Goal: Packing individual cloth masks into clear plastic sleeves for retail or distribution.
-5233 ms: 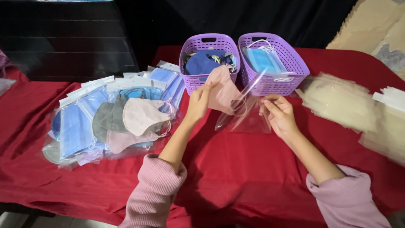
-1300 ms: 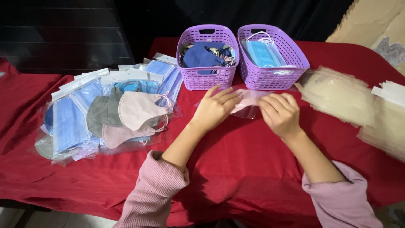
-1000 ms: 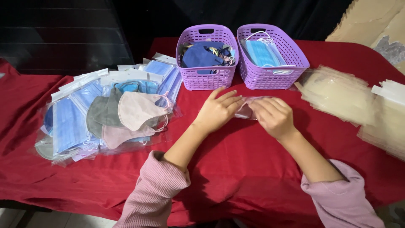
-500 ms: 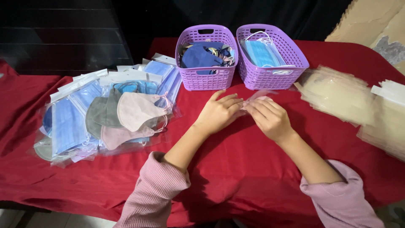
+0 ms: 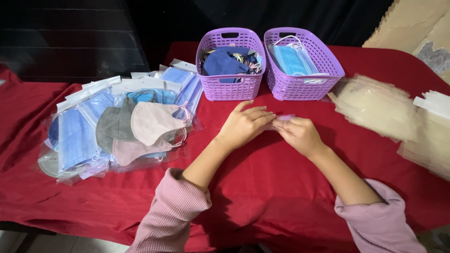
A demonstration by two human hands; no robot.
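Observation:
My left hand [image 5: 244, 123] and my right hand [image 5: 298, 133] lie side by side on the red cloth [image 5: 262, 187], pressing down a clear bag with a pink face mask [image 5: 280, 117] in it. Only a thin strip of the bag shows between my fingertips; the rest is under my hands. Just behind my hands stand two purple baskets. The left basket [image 5: 230, 89] holds dark blue masks. The right basket [image 5: 300, 86] holds light blue masks.
A heap of bagged masks [image 5: 117, 126], blue, grey and pink, lies at the left. Stacks of clear bags [image 5: 379, 107] lie at the right, reaching the table's right edge. The table's front edge runs just below my sleeves.
Earlier I held the pink mask and a clear bag up in the air. The bagged mask now lies on the cloth, and my hands have closed together over it.

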